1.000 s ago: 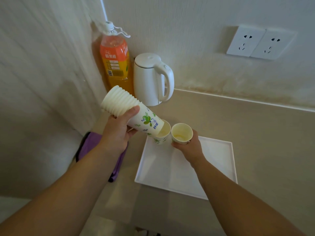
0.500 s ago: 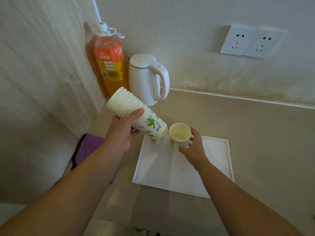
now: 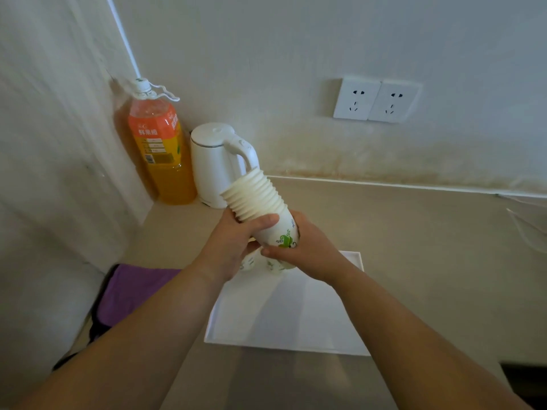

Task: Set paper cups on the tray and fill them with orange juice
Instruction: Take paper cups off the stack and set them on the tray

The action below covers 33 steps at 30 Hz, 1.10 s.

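Observation:
A stack of white paper cups (image 3: 254, 196) with green print is held tilted above the far left corner of the white tray (image 3: 296, 321), rims up and to the left. My left hand (image 3: 233, 247) grips the stack at its middle. My right hand (image 3: 307, 250) is wrapped around the stack's lower, printed end. Under my hands, bits of two printed cups (image 3: 248, 261) show on the tray, mostly hidden. The orange juice bottle (image 3: 159, 155), capped, stands in the corner against the wall.
A white electric kettle (image 3: 213, 164) stands just right of the bottle, behind the stack. A purple cloth (image 3: 130, 294) lies left of the tray by the wall. Two wall sockets (image 3: 376, 99) sit above the beige counter (image 3: 429, 261).
My right hand has let go of the single cup on the tray and closed on the stack's lower end. The stack has swung more upright and toward the middle.

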Each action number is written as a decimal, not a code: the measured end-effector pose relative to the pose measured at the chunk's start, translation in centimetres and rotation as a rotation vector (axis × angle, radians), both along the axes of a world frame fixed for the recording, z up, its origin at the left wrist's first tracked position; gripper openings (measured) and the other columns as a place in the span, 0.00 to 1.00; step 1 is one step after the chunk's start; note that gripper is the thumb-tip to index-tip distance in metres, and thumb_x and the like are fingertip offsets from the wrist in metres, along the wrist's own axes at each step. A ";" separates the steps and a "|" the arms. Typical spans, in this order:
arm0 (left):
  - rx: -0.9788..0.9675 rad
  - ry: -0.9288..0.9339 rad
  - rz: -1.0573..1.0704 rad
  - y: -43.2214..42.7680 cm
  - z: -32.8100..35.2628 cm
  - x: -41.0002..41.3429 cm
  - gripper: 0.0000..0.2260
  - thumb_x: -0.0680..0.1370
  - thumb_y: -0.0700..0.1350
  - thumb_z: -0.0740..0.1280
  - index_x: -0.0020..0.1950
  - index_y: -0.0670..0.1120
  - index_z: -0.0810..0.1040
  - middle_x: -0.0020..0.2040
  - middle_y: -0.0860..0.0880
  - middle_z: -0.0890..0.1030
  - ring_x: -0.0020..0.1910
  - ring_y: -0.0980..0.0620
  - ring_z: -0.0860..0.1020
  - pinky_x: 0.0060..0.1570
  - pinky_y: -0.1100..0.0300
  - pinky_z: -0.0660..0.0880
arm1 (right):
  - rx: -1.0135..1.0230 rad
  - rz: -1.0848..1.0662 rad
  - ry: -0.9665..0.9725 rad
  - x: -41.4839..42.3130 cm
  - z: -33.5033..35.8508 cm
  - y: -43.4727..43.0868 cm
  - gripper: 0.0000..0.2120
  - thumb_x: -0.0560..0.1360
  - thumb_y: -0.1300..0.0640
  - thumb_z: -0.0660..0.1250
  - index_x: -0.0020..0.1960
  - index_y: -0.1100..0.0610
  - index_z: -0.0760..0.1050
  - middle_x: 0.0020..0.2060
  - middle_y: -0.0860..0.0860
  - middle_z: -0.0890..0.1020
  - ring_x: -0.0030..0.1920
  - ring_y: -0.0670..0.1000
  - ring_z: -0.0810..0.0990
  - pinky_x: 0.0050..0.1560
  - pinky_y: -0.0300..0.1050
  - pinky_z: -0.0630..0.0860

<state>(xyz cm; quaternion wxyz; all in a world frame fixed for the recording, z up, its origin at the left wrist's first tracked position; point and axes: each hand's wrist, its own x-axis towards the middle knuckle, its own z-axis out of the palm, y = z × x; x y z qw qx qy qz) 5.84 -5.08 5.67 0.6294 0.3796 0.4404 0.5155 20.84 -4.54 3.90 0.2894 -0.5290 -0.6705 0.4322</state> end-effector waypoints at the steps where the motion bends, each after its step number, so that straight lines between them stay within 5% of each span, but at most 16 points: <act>1: 0.001 0.014 -0.010 0.0 0.0 0.3 0.26 0.64 0.39 0.76 0.60 0.49 0.76 0.53 0.48 0.84 0.53 0.48 0.82 0.48 0.50 0.80 | 0.018 -0.010 -0.023 0.4 0.0 -0.2 0.37 0.64 0.48 0.78 0.68 0.50 0.65 0.51 0.44 0.77 0.48 0.43 0.78 0.48 0.43 0.79; 7: -0.130 -0.099 0.229 1.2 0.2 1.1 0.16 0.73 0.42 0.72 0.59 0.48 0.75 0.52 0.46 0.83 0.50 0.46 0.82 0.47 0.51 0.80 | 0.067 -0.081 -0.084 3.1 -0.8 -0.9 0.36 0.64 0.51 0.79 0.66 0.49 0.65 0.51 0.43 0.75 0.48 0.44 0.78 0.45 0.42 0.78; 15: -0.293 -0.210 0.325 2.0 0.3 -0.3 0.12 0.73 0.47 0.71 0.55 0.47 0.75 0.48 0.46 0.81 0.45 0.48 0.81 0.43 0.53 0.78 | -0.241 -0.426 0.369 8.8 -6.5 -1.1 0.34 0.64 0.59 0.79 0.65 0.54 0.67 0.55 0.54 0.79 0.48 0.49 0.80 0.40 0.38 0.76; 20: -0.346 -0.208 0.340 1.8 -1.3 -0.1 0.11 0.73 0.45 0.71 0.53 0.48 0.74 0.49 0.46 0.80 0.46 0.48 0.80 0.40 0.54 0.78 | -0.248 -0.428 0.343 7.9 -9.9 0.5 0.37 0.61 0.64 0.79 0.66 0.57 0.68 0.57 0.54 0.78 0.53 0.50 0.78 0.45 0.39 0.75; 24: -0.354 -0.192 0.375 1.6 -2.1 -0.5 0.10 0.73 0.44 0.71 0.52 0.48 0.73 0.49 0.46 0.80 0.46 0.48 0.81 0.38 0.54 0.79 | -0.217 -0.436 0.282 6.9 -12.0 1.3 0.38 0.59 0.63 0.80 0.65 0.57 0.67 0.56 0.52 0.78 0.57 0.53 0.77 0.57 0.50 0.76; 33: -0.344 -0.193 0.379 1.3 -2.8 -1.2 0.14 0.73 0.43 0.71 0.56 0.47 0.74 0.50 0.47 0.81 0.47 0.48 0.81 0.37 0.55 0.80 | -0.158 -0.424 0.183 6.1 -13.2 1.0 0.37 0.62 0.64 0.79 0.65 0.54 0.66 0.54 0.48 0.77 0.56 0.51 0.76 0.58 0.49 0.73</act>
